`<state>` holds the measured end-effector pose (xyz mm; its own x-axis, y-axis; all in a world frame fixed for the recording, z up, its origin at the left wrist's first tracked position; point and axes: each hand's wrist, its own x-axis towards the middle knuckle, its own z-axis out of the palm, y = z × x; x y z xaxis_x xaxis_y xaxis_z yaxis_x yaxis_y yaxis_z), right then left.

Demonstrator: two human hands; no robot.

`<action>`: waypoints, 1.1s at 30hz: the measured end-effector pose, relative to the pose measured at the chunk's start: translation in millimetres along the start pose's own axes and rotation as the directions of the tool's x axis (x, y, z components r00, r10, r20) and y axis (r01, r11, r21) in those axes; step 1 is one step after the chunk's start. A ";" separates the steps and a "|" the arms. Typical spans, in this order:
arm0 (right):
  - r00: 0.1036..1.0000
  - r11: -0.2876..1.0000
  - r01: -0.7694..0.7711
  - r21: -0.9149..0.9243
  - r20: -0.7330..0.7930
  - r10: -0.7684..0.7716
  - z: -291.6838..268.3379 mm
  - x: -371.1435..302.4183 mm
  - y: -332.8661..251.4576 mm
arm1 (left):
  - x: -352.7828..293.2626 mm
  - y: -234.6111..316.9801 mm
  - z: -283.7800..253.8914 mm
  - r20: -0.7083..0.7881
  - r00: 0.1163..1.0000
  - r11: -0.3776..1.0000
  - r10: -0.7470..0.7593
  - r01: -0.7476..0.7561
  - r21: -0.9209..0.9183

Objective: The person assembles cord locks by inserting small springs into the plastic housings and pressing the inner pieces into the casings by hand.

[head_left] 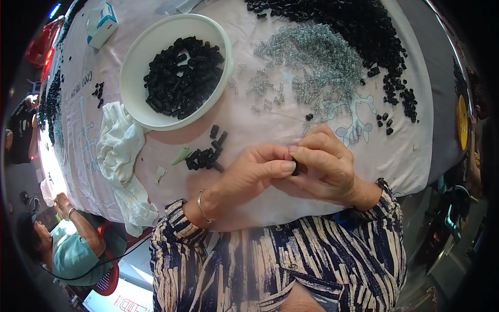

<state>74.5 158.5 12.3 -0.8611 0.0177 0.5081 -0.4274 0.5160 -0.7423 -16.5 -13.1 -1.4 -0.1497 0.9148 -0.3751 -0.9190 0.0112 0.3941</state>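
Note:
My left hand (254, 169) and my right hand (330, 166) meet just above the cloth at the near side of the table. Both are closed, fingertips pinched around a small black plastic piece (296, 168), most of which the fingers cover. Whether a spring is also between the fingertips I cannot make out. Left of my left hand lies a little heap of black cylindrical pieces (204, 158). Beyond my right hand spreads a pile of small metal springs (322, 62). A large mound of loose black plastic parts (371, 31) lies behind them.
A white basin (134, 106) holds many black cylindrical pieces. A crumpled white cloth (117, 145) lies left of it, a tissue box (103, 26) at the far left. A pink printed cloth (244, 132) covers the table. Another person (73, 244) sits at the left.

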 end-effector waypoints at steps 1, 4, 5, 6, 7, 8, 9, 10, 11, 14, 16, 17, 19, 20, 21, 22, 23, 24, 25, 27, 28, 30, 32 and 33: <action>1.000 1.000 -0.016 -0.016 0.021 0.016 -0.3 0.3 -0.6 | 0.0 -0.3 -0.2 0.000 1.000 0.999 0.015 -0.015 0.030; 0.997 0.999 -0.037 -0.035 0.062 0.039 -2.0 2.8 -3.7 | -2.4 0.8 3.1 -0.031 0.999 0.995 0.035 -0.032 0.097; 0.997 0.999 -0.039 -0.035 0.060 0.041 -3.0 3.1 -4.2 | -3.4 1.9 5.3 -0.061 0.997 0.991 0.042 -0.034 0.132; 0.995 0.999 -0.036 -0.033 0.088 0.039 -4.3 3.5 -4.2 | -3.8 3.2 6.8 -0.061 0.997 0.991 0.040 -0.031 0.132; 0.992 0.999 -0.032 -0.029 0.117 0.036 -5.5 4.2 -3.6 | -4.3 4.6 7.8 -0.073 0.997 0.986 0.037 -0.024 0.167; 0.993 0.999 -0.033 -0.028 0.117 0.036 -7.0 4.9 -3.1 | -4.6 5.8 8.3 -0.084 0.996 0.979 0.035 -0.017 0.201; 0.991 0.999 -0.013 -0.042 0.133 0.018 -8.8 5.6 -2.6 | -4.8 6.8 8.4 -0.086 0.996 0.979 0.034 -0.016 0.201; 0.989 0.998 0.007 -0.056 0.149 0.001 -10.0 6.3 -2.4 | -5.1 7.7 8.7 -0.087 0.995 0.976 0.040 -0.020 0.215; 0.989 0.999 0.006 -0.054 0.148 0.002 -10.0 7.4 -2.3 | -5.3 8.1 8.9 -0.088 0.995 0.973 0.045 -0.024 0.228; 0.993 0.987 0.071 -0.147 0.101 -0.057 -8.3 9.3 -2.7 | -4.1 2.3 6.4 -0.109 0.990 0.968 0.092 -0.064 0.243; 0.994 0.973 0.098 -0.209 0.074 -0.084 -7.8 8.0 -3.3 | -3.2 2.0 9.4 -0.127 0.987 0.966 0.098 -0.064 0.250; 0.995 0.974 0.090 -0.207 0.063 -0.079 -7.5 7.7 -3.5 | -3.0 1.9 10.5 -0.144 0.984 0.964 0.106 -0.066 0.258; 0.996 0.974 0.087 -0.208 0.055 -0.077 -7.2 6.1 -2.5 | -3.9 1.2 10.8 -0.148 0.983 0.964 0.104 -0.062 0.260; 0.996 0.974 0.087 -0.207 0.054 -0.077 -7.4 6.5 -2.1 | -4.2 0.8 10.7 -0.154 0.983 0.963 0.104 -0.061 0.262; 0.996 0.977 0.086 -0.195 0.051 -0.077 -7.8 7.5 -1.8 | -4.1 1.1 11.4 -0.154 0.983 0.963 0.104 -0.061 0.262; 0.996 0.979 0.082 -0.186 0.047 -0.075 -8.2 8.0 -1.7 | -3.5 2.1 12.6 -0.161 0.982 0.968 0.100 -0.058 0.246; 0.996 0.979 0.080 -0.189 0.046 -0.072 -8.1 7.7 -1.3 | -3.0 2.6 13.2 -0.168 0.981 0.972 0.096 -0.055 0.229; 0.997 0.982 0.068 -0.175 0.051 -0.060 -7.7 7.1 -0.8 | -2.8 2.2 11.9 -0.166 0.982 0.972 0.093 -0.054 0.229; 0.997 0.986 0.057 -0.159 0.056 -0.049 -7.4 6.7 -0.4 | -3.4 1.3 9.6 -0.159 0.982 0.967 0.099 -0.057 0.248; 0.997 0.994 0.026 -0.107 0.080 -0.017 -9.9 4.8 1.9 | -4.4 0.9 6.5 -0.150 0.983 0.962 0.104 -0.061 0.266; 0.994 0.998 -0.008 -0.054 0.106 0.013 -10.4 4.1 3.4 | -4.7 0.9 5.2 -0.128 0.988 0.960 0.091 -0.053 0.275; 0.995 1.000 -0.014 -0.019 0.103 0.016 -8.6 4.0 5.9 | -5.2 1.8 4.4 -0.105 0.992 0.958 0.076 -0.044 0.283; 0.995 1.000 -0.020 0.018 0.102 0.018 -7.5 3.8 7.4 | -5.5 3.5 5.5 -0.118 0.990 0.948 0.077 -0.036 0.317; 0.996 1.000 -0.008 0.018 0.086 0.007 -7.2 3.5 7.8 | -5.3 3.4 5.4 -0.118 0.990 0.948 0.078 -0.037 0.315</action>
<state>70.2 168.8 11.4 -0.8845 -0.0528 0.4635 -0.4251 0.5001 -0.7544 -16.8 -15.6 6.4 -0.2626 0.8591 -0.4394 -0.7509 0.1040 0.6522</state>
